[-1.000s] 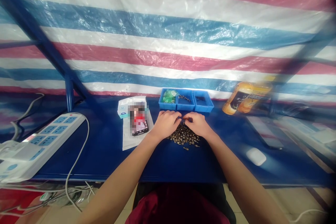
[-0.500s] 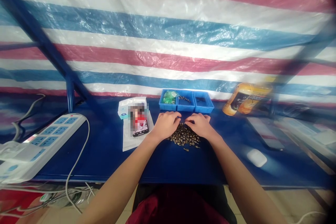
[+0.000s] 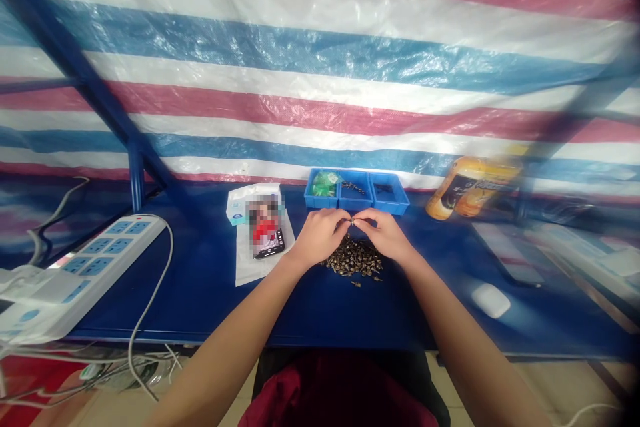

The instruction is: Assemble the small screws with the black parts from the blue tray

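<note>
Closest in view, the person's forearms reach in from the bottom edge, over a lap in dark red cloth (image 3: 340, 390). The left hand (image 3: 317, 237) and right hand (image 3: 385, 237) meet above the blue tabletop (image 3: 200, 293), their fingers (image 3: 345, 217) narrowed to a pinch around one small threaded metal part (image 3: 353, 221), held just clear of the surface, where the two hands seem to share it. Directly beneath lies a loose pile of small brass-and-dark metal parts (image 3: 354, 259), with one stray part (image 3: 356, 283) just in front. The pile sits centred between the forearms, probably so that either hand can reach it without stretching. Just beyond the hands stands a blue three-compartment tray (image 3: 356, 191), also within easy reach: a green bag (image 3: 323, 183) fills the left compartment, a few similar metal parts (image 3: 353, 187) lie in the middle, and dark pieces (image 3: 384, 188) lie in the right. To the left, a phone (image 3: 265, 240) with a blurred screen rests on a white paper sheet (image 3: 245, 267), set aside from the work. Further out sit a white power strip (image 3: 95, 260) and, to the right, a white earbud case (image 3: 491, 300) and a yellow drink can (image 3: 473, 188). A striped tarp (image 3: 320, 47) hangs behind it all.
</note>
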`<state>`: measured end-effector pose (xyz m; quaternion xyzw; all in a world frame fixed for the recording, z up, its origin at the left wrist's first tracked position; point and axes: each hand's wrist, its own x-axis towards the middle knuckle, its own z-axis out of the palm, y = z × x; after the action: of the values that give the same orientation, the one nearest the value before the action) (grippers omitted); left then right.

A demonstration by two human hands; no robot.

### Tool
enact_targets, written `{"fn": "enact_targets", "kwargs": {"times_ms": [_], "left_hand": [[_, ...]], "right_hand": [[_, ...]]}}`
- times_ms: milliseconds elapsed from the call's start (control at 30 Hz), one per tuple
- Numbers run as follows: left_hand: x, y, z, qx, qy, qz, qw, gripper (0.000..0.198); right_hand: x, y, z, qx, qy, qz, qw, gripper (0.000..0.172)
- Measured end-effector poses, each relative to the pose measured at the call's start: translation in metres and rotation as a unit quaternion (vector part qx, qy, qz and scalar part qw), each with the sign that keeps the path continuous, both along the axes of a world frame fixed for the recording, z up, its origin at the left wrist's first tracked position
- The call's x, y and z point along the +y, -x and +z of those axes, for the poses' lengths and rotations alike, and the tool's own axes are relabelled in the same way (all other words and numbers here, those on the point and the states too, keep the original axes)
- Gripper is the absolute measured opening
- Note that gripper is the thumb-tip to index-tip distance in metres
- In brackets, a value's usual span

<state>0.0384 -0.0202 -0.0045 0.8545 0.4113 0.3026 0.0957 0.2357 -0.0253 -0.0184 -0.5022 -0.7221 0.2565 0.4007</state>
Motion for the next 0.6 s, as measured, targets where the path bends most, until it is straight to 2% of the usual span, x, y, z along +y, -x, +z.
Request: {"fn": "enact_targets", "kwargs": {"times_ms": [167, 600], "left_hand": [[-0.001, -0.0015, 0.0018, -0.028, -0.009, 0.001, 1.0, 0.019], [-0.0023, -0.0046, 0.0023, -0.025, -0.013, 0.026, 0.999, 0.016]], "right_hand": [[0.0004, 0.0025, -0.0018, 0.056, 0.012, 0.016, 0.998, 0.019], [-0.0002, 0.0061, -0.0048, 0.073, -0.005, 0.023, 0.997, 0.02]]}}
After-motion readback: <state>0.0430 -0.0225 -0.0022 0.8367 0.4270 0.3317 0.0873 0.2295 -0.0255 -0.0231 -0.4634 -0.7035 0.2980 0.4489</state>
